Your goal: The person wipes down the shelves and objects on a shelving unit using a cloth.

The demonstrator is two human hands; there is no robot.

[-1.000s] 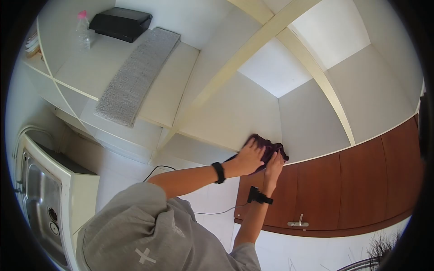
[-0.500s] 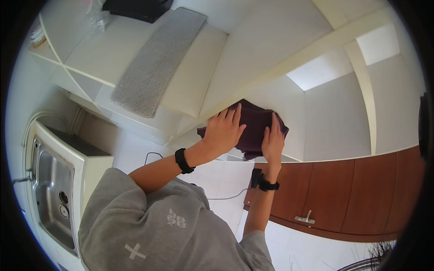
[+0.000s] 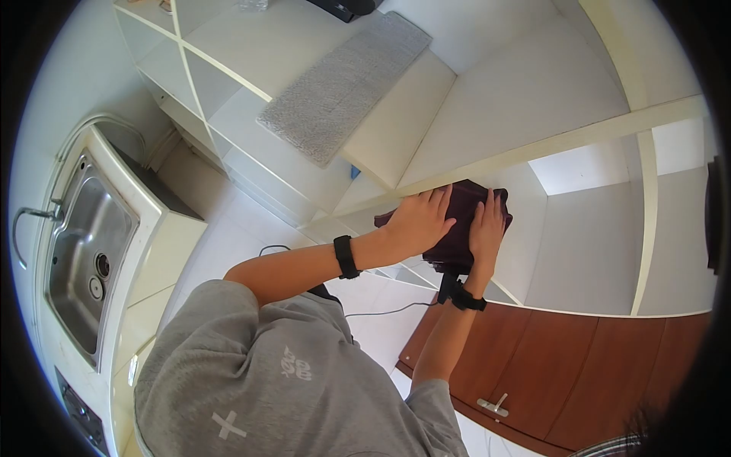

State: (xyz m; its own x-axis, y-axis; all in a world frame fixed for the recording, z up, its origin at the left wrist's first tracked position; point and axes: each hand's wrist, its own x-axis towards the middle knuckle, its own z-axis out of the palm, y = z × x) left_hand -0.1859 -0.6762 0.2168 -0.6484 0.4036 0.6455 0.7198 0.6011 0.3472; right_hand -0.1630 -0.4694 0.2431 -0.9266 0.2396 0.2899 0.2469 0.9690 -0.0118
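Note:
A dark maroon folded cloth point(image 3: 463, 221) lies at the lower shelf compartment in front of me, its near edge loose and uneven. My left hand point(image 3: 417, 222) rests flat on its left part, fingers stretched out and thumb apart. On the right side of the cloth, my right hand point(image 3: 488, 228) lies with its fingers straight and pointing away from me. Both palms face the fabric, so their undersides are hidden. Each wrist wears a black band.
White shelving point(image 3: 525, 148) surrounds the cloth, with a divider point(image 3: 646, 221) to the right. A grey fluffy mat point(image 3: 346, 87) lies on the upper shelf. Brown cabinet doors point(image 3: 563, 365) stand below right. At left is a metal sink point(image 3: 91, 259). A thin cable point(image 3: 388, 311) crosses below my arms.
The view has shifted, so the shelves and mat appear farther right. Both hands stay flat on the cloth, and its near edge looks more gathered in.

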